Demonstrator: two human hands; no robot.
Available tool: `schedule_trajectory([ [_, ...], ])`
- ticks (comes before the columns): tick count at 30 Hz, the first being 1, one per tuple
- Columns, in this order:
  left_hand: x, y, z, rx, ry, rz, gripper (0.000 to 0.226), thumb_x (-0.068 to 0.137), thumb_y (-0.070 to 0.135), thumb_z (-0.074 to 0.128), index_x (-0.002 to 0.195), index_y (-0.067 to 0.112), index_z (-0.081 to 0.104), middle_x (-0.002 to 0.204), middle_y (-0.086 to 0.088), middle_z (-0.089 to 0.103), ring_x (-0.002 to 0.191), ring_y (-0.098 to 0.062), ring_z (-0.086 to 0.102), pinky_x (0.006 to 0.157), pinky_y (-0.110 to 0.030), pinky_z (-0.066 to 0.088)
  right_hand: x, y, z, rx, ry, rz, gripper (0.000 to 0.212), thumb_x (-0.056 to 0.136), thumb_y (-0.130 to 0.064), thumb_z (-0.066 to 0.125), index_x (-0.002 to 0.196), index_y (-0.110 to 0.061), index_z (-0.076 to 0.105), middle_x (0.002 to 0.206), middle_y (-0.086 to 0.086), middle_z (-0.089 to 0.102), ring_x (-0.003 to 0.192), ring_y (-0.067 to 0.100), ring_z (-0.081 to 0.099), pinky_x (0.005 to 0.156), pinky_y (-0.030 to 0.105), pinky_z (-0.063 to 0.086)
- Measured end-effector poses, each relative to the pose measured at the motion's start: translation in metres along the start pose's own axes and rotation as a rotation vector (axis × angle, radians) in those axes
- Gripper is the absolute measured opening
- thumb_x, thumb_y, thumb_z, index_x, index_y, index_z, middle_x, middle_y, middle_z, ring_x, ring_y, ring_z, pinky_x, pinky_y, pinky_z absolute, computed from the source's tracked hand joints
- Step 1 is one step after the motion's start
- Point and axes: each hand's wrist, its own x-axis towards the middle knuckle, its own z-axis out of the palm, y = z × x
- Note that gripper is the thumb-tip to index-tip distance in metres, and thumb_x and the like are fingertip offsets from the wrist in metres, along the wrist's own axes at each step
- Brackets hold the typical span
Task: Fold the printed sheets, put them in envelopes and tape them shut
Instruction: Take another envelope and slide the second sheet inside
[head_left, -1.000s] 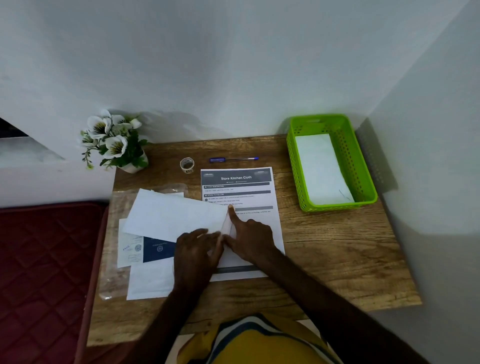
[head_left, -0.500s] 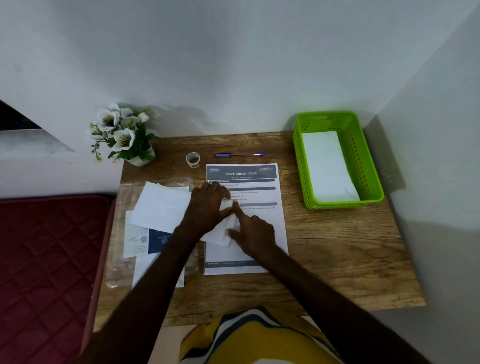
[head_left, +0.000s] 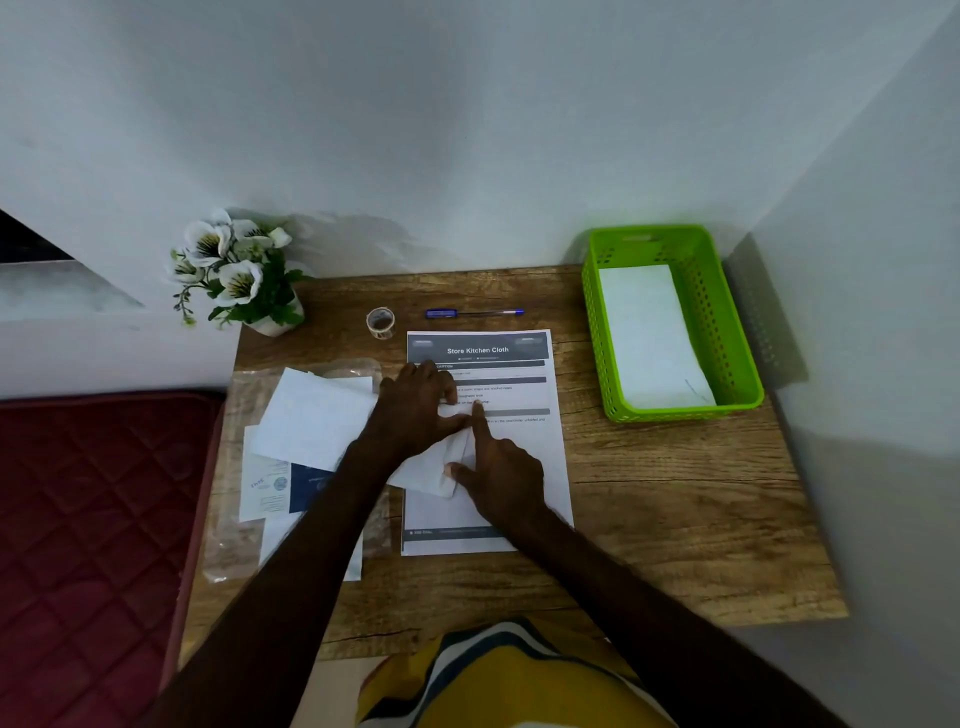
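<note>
since a second ago my left hand (head_left: 415, 410) has gone from the near edge of the folded sheet (head_left: 434, 470) to its far end, and the envelopes beside it have shifted a little.

head view: i take the printed sheet (head_left: 519, 441) headed "store kitchen cloth" as landmark; it lies flat on the wooden table (head_left: 675, 519). on top of it, toward its left edge, lies the folded sheet, tilted. my left hand rests on the fold's far end, fingers bent over the paper; whether they clasp it i cannot tell. my right hand (head_left: 501, 480) presses the fold with index finger straight and thumb out, the other fingers tucked. left of the landmark lies a loose heap of white envelopes (head_left: 311, 421) on a clear plastic sleeve (head_left: 228, 530). beyond the landmark sit a tape roll (head_left: 380, 322) and a blue pen (head_left: 474, 313); further left, a flower pot (head_left: 244, 275). right of the landmark stands a green basket (head_left: 727, 312) with white paper (head_left: 649, 332) in it.
</note>
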Motion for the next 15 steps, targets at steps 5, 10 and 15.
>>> schedule_trajectory([
  [5, 0.002, 0.000, -0.002, 0.027, -0.016, -0.017, 0.038, 0.087, 0.059, 0.069, 0.098, 0.023, 0.062, 0.118, 0.001, 0.065, 0.119, -0.023, 0.052, 0.096, -0.041, 0.038, -0.001, -0.001, -0.001, -0.002, -0.001, 0.013, 0.092, 0.098, -0.050, 0.061, 0.164, -0.023, 0.003, 0.126, 0.009, 0.067, 0.112, 0.024, 0.066, 0.092, 0.035, 0.051],
  [10, 0.003, 0.002, -0.004, 0.034, -0.051, 0.000, 0.045, 0.089, 0.061, 0.066, 0.111, 0.022, 0.070, 0.128, 0.000, 0.065, 0.127, -0.024, 0.052, 0.104, -0.047, 0.041, -0.001, -0.001, -0.001, 0.010, -0.005, 0.011, 0.092, 0.098, -0.050, 0.061, 0.164, -0.021, 0.002, 0.129, 0.009, 0.066, 0.116, 0.025, 0.065, 0.098, 0.036, 0.050],
  [15, 0.005, -0.006, -0.011, -0.117, -0.098, -0.017, 0.025, 0.091, 0.047, 0.072, 0.101, 0.024, 0.076, 0.115, 0.005, 0.074, 0.112, -0.018, 0.064, 0.090, -0.036, 0.048, 0.000, 0.002, 0.002, 0.013, -0.011, 0.020, 0.094, 0.098, -0.052, 0.060, 0.163, -0.023, -0.001, 0.129, 0.010, 0.066, 0.114, 0.026, 0.065, 0.094, 0.034, 0.050],
])
